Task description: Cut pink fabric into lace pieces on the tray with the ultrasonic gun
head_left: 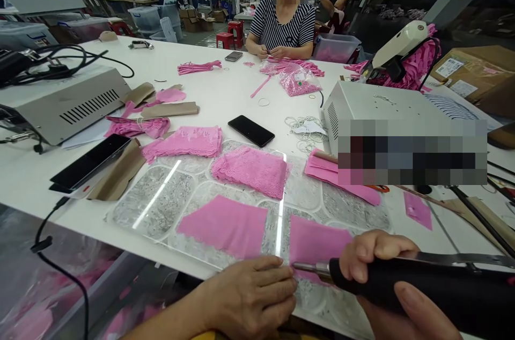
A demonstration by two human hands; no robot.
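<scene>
My right hand [382, 270] grips a black handheld tool [422, 281] with a slim metal tip. That tip lies over the lower left part of a flat pink fabric piece [317, 235]. Beside the tip is my left hand [253, 294], its fingers bent and close together at the piece's corner. The left thumb is hidden, and I cannot see what is under the fingertips. A second pink fabric piece [227, 227] lies flat just beyond my left hand. Both pieces are on a clear patterned mat [156, 206].
Pink lace stacks [251, 171] and a phone [251, 131] lie ahead. Folded pink strips [341, 176] are at right, before a grey metal box [374, 109]. Another grey box [80, 101] stands left, near a black tablet [90, 163]. Opposite sits a person in a striped shirt [281, 29].
</scene>
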